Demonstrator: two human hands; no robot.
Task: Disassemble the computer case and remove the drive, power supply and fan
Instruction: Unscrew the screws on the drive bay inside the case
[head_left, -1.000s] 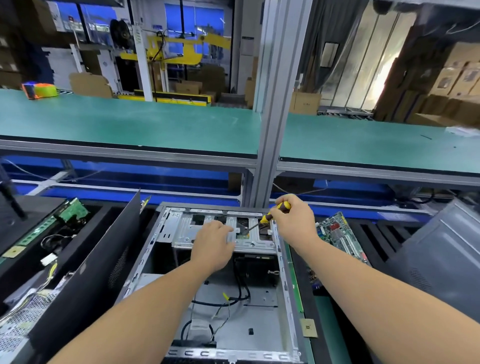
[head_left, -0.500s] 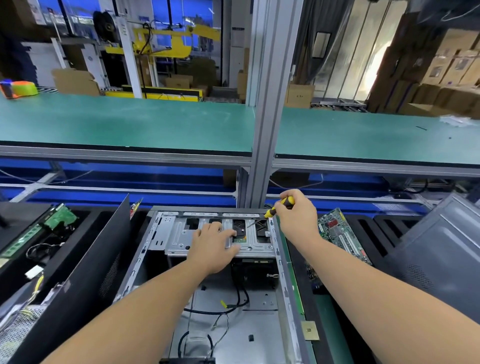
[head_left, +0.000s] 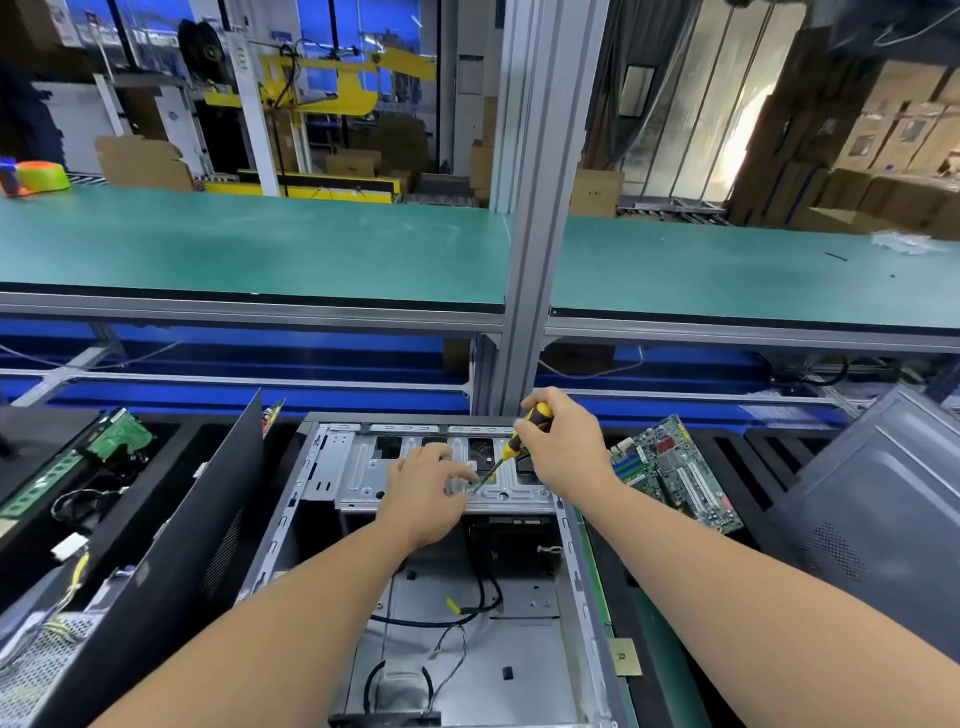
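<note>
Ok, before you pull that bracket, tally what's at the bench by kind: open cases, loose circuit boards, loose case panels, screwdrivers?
Open computer case: 1
Loose circuit boards: 2, the motherboard right of the case and the green board in the left bin
Loose case panels: 2, the black panel on the left and the grey panel on the right
Screwdriver: 1, held in the right hand
Total: 6

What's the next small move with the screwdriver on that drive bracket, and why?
Probably turn the screwdriver to back the screw out. The right hand grips its handle, the tip is set down on the drive bracket, and the left hand rests its fingers beside it.
</note>
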